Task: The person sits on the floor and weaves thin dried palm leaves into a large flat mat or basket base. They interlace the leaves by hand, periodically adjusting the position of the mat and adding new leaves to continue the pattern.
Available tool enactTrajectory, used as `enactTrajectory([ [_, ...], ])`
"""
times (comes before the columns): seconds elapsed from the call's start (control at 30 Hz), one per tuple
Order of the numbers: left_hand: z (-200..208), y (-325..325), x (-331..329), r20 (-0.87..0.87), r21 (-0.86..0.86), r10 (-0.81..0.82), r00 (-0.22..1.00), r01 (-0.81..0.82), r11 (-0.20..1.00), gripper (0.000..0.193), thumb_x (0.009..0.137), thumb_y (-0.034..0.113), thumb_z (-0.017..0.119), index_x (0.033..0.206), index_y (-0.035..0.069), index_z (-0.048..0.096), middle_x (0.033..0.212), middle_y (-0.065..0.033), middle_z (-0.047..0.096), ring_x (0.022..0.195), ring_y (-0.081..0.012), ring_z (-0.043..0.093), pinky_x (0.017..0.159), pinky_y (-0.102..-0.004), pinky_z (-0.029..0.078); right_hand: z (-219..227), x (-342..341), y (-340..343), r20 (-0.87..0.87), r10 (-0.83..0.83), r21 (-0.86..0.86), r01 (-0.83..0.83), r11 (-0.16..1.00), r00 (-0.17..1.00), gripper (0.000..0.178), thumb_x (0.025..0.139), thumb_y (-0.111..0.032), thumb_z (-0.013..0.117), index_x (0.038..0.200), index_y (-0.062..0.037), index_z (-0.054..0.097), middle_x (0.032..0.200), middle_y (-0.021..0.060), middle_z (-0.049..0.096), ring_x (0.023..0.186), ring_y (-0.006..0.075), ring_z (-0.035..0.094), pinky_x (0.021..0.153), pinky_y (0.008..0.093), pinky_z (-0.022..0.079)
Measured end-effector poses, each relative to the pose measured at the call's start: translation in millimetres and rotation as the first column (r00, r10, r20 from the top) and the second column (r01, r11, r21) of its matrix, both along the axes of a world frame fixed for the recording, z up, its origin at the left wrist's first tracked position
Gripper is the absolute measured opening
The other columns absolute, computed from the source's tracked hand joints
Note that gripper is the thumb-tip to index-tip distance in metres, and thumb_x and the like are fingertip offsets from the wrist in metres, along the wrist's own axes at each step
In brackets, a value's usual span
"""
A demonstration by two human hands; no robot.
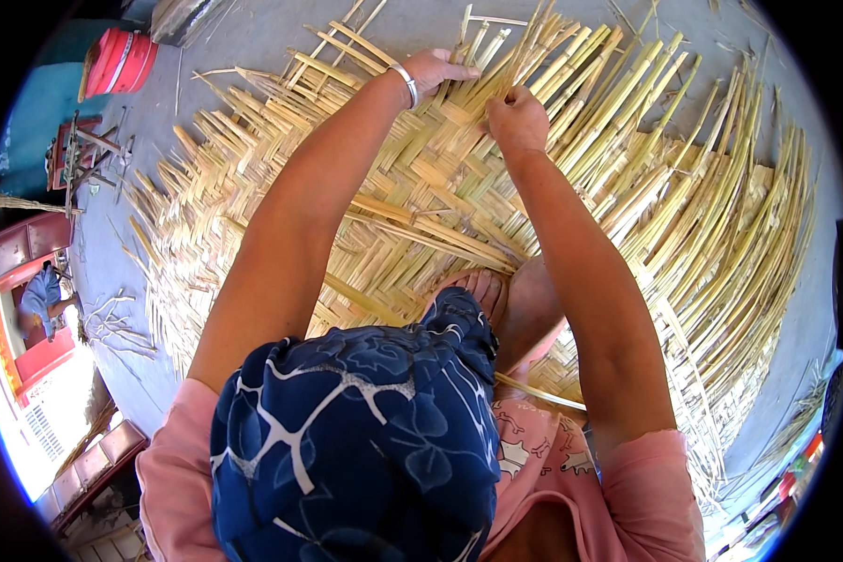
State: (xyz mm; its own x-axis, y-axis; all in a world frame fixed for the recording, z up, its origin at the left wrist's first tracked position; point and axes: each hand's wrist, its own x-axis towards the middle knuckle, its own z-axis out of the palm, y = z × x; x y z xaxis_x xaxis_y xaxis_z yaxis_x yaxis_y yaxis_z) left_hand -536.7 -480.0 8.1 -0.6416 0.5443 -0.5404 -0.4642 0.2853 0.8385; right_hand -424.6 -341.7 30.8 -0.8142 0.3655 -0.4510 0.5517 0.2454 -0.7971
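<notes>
I watch through the head camera as 2 bare hands work at the far edge of a wide woven mat, which spreads over the grey floor from left to right. The left hand rests at that far edge, its thumb stretched to the right over the strips; the rest of its fingers are hidden from me, so I cannot tell whether they grip anything. A silver bracelet circles that wrist. Just beside it, a little nearer, the right hand is curled tight, thumb and finger clamped on thin cane strips that rise past it toward the far side. The 2 hands are near each other but apart.

Between the forearms, several loose strips lie across the finished weave, and 1 bare foot is planted on the mat just on their near side. Long unwoven canes fan out on the right, greener than the pale weave on the left. Nearest to me, dark blue patterned cloth (it fills much of my view) sits beside a pink shirt. A red, drum-shaped object lies at the far left.
</notes>
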Motion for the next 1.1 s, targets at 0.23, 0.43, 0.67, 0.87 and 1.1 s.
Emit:
enactTrajectory([
  [0.23,-4,-8,-6,0.07,0.167,-0.032,0.997,0.02,0.986,0.027,0.084,0.014,0.067,0.107,0.001,0.06,0.101,-0.0055,0.065,0.096,-0.0144,0.061,0.09,-0.0296,0.046,-11,-5,-2,-0.002,0.363,0.361,-0.338,0.869,0.932,0.032,0.084,-0.021,0.051,0.114,-0.0158,0.062,0.105,0.0124,0.066,0.099,0.0289,0.062,0.085,0.0382,0.049],
  [0.43,-7,-19,2,0.028,0.195,0.289,0.957,-0.289,0.937,0.028,0.085,0.014,0.066,0.111,0.004,0.061,0.098,-0.0028,0.064,0.093,-0.0135,0.061,0.087,-0.0283,0.049,-22,-9,6,0.006,0.378,0.342,-0.357,0.869,0.926,0.033,0.084,-0.018,0.05,0.114,-0.0164,0.063,0.108,0.0127,0.065,0.102,0.0286,0.061,0.087,0.038,0.048],
  [0.67,-24,-27,10,-0.652,-0.344,0.037,0.758,-0.338,0.876,0.019,0.084,0.019,0.064,0.098,0.008,0.07,0.096,-0.0086,0.069,0.088,-0.0189,0.064,0.078,-0.0308,0.05,-35,8,1,-0.215,0.311,0.347,-0.225,0.91,0.926,0.028,0.083,-0.011,0.052,0.107,-0.0108,0.066,0.108,0.0161,0.063,0.098,0.0318,0.061,0.087,0.039,0.048],
  [0.87,-10,-28,31,-0.714,-0.582,-0.235,0.659,-0.373,0.722,0.023,0.084,0.028,0.058,0.1,0.016,0.07,0.099,-0.011,0.068,0.092,-0.0287,0.063,0.083,-0.0368,0.048,-37,15,0,-0.259,0.416,0.47,-0.263,0.842,0.872,0.019,0.083,-0.008,0.053,0.096,-0.0078,0.067,0.1,0.0144,0.061,0.092,0.0321,0.06,0.081,0.0381,0.049],
  [1.1,-4,-32,30,-0.681,-0.63,-0.31,0.663,-0.315,0.71,0.026,0.085,0.025,0.055,0.105,0.016,0.068,0.102,-0.0111,0.067,0.095,-0.0297,0.062,0.085,-0.0382,0.048,-30,28,-1,-0.142,0.593,0.578,-0.421,0.699,0.792,0.02,0.08,-0.003,0.052,0.096,-0.0026,0.064,0.101,0.0151,0.06,0.092,0.0322,0.061,0.082,0.0397,0.05],
])
